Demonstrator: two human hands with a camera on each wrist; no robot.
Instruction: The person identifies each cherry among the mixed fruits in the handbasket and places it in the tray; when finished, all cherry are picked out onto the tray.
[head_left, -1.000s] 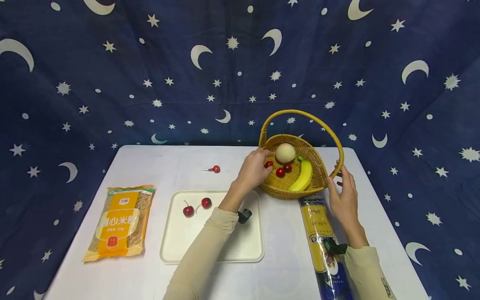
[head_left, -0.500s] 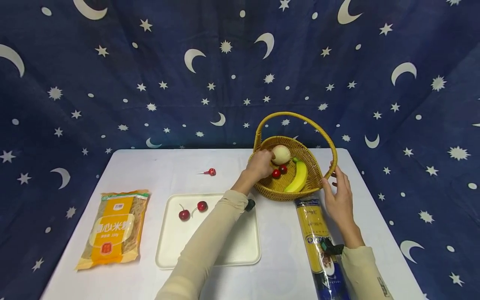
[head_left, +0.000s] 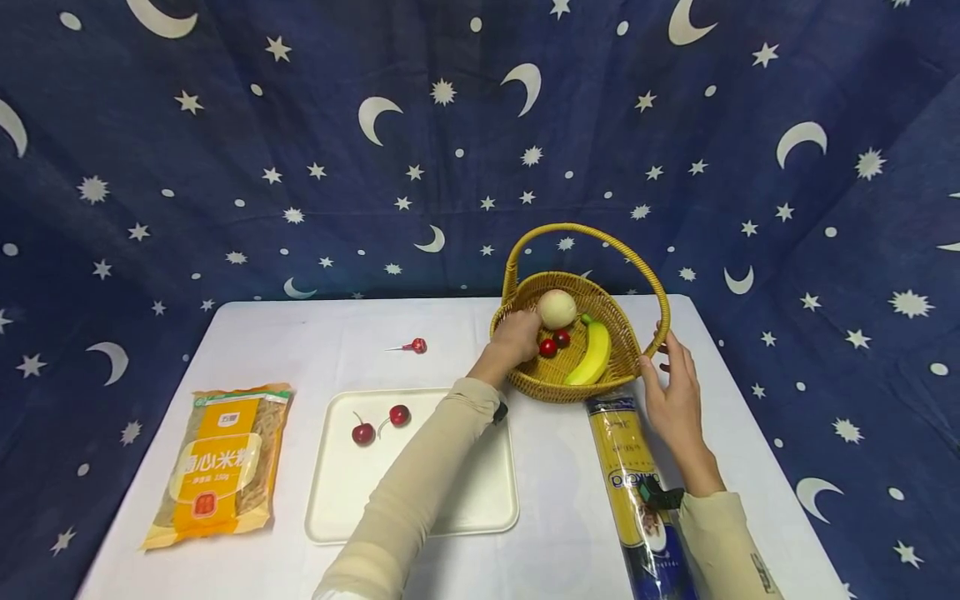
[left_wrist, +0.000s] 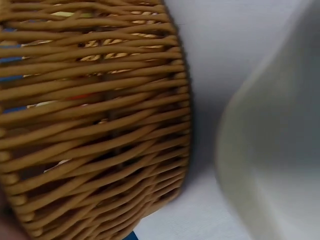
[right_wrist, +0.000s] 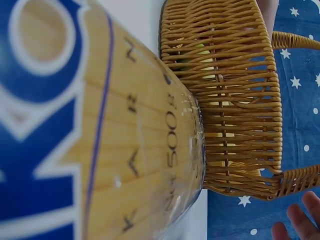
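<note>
A wicker basket [head_left: 547, 389] with a tall handle stands at the back right, holding a banana [head_left: 592, 354], a pale round fruit [head_left: 557, 309] and two red cherries [head_left: 548, 347]. My left hand [head_left: 516, 337] reaches over its left rim, back of the hand up; the fingers are hidden, and I cannot tell what they hold. At the other side, my right hand [head_left: 675, 404] is at the foot of the handle, thumb by the rim. In the right wrist view its fingers [right_wrist: 300, 220] extend loosely beside the handle base. The left wrist view shows the basket's woven wall [left_wrist: 95, 135].
A cream tray [head_left: 337, 500] with two stemmed cherries [head_left: 363, 433] lies under my left forearm. Behind it is a red lollipop [head_left: 417, 345]. A rice noodle bag [head_left: 217, 467] lies at left; a long pasta packet [head_left: 630, 475] lies beneath my right wrist. A starry curtain [head_left: 450, 125] hangs behind.
My left hand has gone deeper into the basket's left side, hiding the cherry seen at its fingertips earlier. My right hand keeps its place at the handle. The head view has shifted slightly.
</note>
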